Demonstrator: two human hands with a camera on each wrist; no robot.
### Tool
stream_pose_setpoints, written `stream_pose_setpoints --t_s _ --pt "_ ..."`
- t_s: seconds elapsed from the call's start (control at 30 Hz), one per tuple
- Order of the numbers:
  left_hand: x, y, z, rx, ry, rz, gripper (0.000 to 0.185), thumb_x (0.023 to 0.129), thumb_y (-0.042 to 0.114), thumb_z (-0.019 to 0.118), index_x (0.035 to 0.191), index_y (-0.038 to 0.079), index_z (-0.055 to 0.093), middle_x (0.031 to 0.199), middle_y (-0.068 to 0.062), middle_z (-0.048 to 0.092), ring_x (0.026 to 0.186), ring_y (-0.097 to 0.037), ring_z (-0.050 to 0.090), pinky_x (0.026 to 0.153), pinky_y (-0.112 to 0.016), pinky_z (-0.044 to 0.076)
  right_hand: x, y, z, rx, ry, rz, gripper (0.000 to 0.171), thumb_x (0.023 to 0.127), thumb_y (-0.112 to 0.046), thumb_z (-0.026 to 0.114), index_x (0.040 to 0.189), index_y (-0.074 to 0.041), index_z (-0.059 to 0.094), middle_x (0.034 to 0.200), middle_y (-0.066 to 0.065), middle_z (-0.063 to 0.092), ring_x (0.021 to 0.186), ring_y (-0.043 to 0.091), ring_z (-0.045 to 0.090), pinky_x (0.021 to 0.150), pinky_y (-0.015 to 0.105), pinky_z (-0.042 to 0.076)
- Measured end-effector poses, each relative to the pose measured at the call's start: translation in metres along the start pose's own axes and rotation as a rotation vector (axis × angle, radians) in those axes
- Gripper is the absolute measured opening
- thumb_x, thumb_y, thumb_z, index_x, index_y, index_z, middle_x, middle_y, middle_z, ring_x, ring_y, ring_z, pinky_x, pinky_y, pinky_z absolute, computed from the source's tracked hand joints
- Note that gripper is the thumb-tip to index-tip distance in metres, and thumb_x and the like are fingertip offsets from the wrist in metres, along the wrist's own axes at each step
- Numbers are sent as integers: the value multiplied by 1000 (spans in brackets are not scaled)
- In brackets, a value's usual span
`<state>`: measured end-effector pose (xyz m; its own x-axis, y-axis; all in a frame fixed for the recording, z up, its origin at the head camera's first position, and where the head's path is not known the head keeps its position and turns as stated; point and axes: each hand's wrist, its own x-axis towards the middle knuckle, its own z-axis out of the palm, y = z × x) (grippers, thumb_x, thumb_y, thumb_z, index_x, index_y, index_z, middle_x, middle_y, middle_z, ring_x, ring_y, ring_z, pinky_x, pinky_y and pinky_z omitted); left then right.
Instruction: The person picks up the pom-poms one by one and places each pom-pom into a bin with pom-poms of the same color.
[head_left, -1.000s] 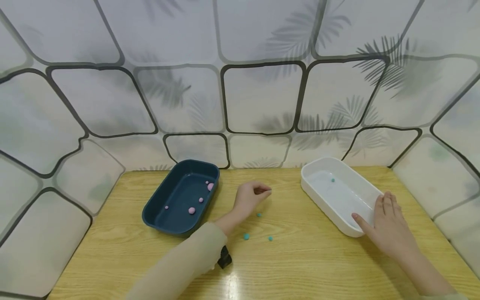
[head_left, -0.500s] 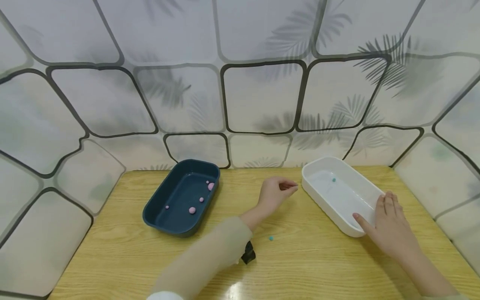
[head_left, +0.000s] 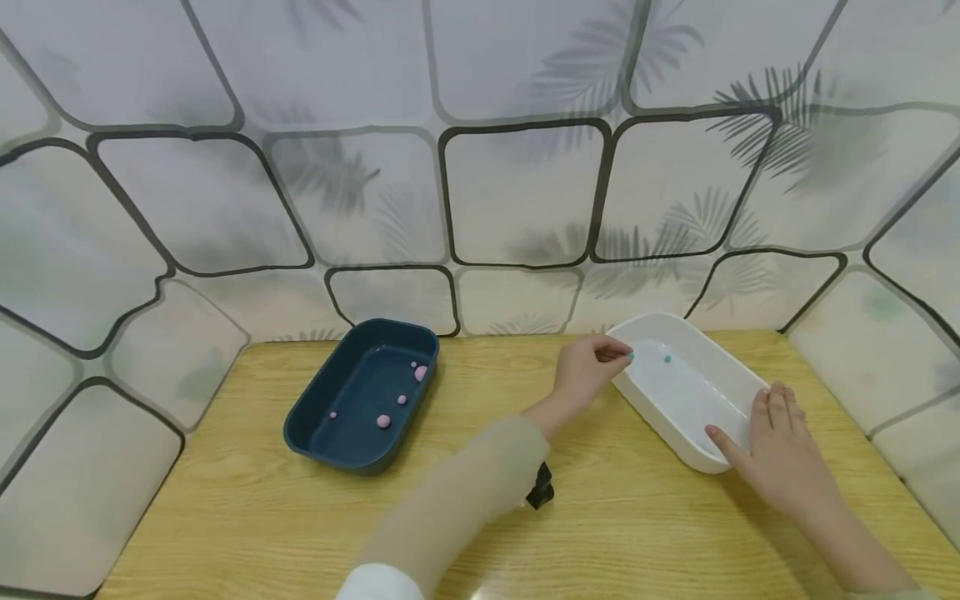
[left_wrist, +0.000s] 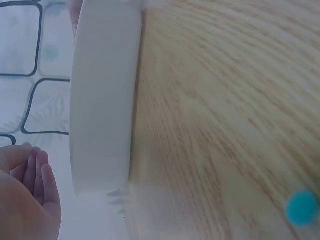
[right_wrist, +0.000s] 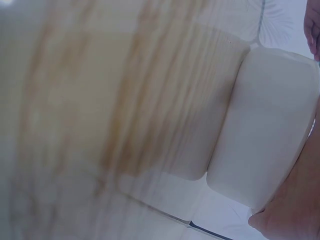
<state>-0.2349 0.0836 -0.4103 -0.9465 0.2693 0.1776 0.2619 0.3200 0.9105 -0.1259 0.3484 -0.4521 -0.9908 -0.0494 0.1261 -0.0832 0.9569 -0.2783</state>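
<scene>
At the near-left rim of the white tray (head_left: 678, 440), my left hand (head_left: 587, 367) pinches a small teal ball (head_left: 631, 355) between thumb and fingertips. Another teal ball (head_left: 667, 359) lies on the tray's floor. My right hand (head_left: 787, 454) rests against the tray's right rim, fingers straight and thumb reaching over the edge. In the left wrist view, the left hand (left_wrist: 27, 195) is beside the tray's outer wall (left_wrist: 102, 100), and one teal ball (left_wrist: 302, 208) sits on the table. The right wrist view shows part of the right hand (right_wrist: 287, 210) against the tray.
On the left stands a dark blue tray (head_left: 333, 454) holding several pink balls (head_left: 384, 422) of different sizes. Both trays are on a wood-grain table (head_left: 247, 517). A patterned wall covering (head_left: 525, 200) encloses the back and sides. A black device (head_left: 540, 487) shows below the left wrist.
My left hand has moved right, from the middle of the table to the white tray's rim, with the pinched teal ball now visible. The right hand has stayed in place.
</scene>
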Motion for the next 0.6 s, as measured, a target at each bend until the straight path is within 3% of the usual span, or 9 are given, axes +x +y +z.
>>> stream_pose_setpoints --t_s 0.33,0.6 --pt "17 5 17 13 4 45 10 97 10 78 105 7 84 102 -8 83 85 -11 75 71 -6 53 0 0 1 5 30 -10 101 111 -52 47 151 34 11 161 54 -3 156 65 -6 130 69 -5" --pt "19 7 28 67 12 -25 8 96 14 81 102 10 85 98 -4 84 78 -4 71 65 -7 49 0 1 1 3 36 -12 102 110 -53 47 151 34 12 161 54 1 156 65 -4 130 70 -3"
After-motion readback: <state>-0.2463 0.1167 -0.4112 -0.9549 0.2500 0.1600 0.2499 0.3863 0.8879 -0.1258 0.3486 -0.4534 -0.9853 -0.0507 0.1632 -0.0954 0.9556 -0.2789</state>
